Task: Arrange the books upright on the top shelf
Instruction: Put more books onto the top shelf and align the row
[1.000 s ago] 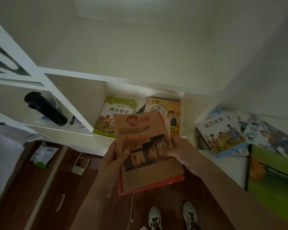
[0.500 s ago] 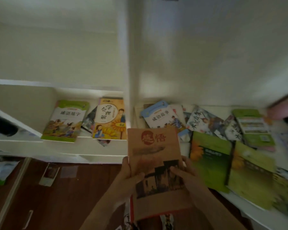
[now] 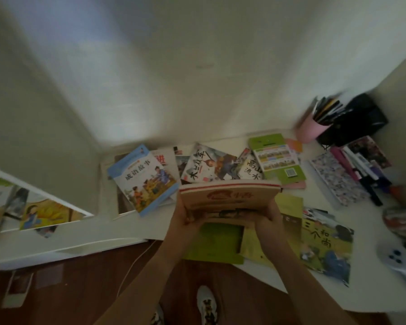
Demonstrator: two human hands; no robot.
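I hold a brown book (image 3: 229,199) with a red emblem and red edge in both hands, tilted so its top edge faces me, above the white desk (image 3: 373,287). My left hand (image 3: 188,218) grips its left side and my right hand (image 3: 265,215) grips its right side. Beneath and around it several books lie flat: a blue-edged picture book (image 3: 144,179), a book with brush lettering (image 3: 209,166), a green-backed book (image 3: 278,160), green books (image 3: 217,245) and a green illustrated one (image 3: 326,245). A lower shelf compartment (image 3: 40,214) at left holds flat books.
A pink pen cup (image 3: 311,129) and a black organiser (image 3: 354,120) stand at the desk's back right. A patterned notebook (image 3: 338,181) and pens lie beside them. A white device (image 3: 399,259) sits at the right edge. Brown floor and my shoes (image 3: 205,303) are below.
My view has swung right, from the shelf compartments to the desk. The brown book has gone from facing me flat to tilted away, carried over the books on the desk.
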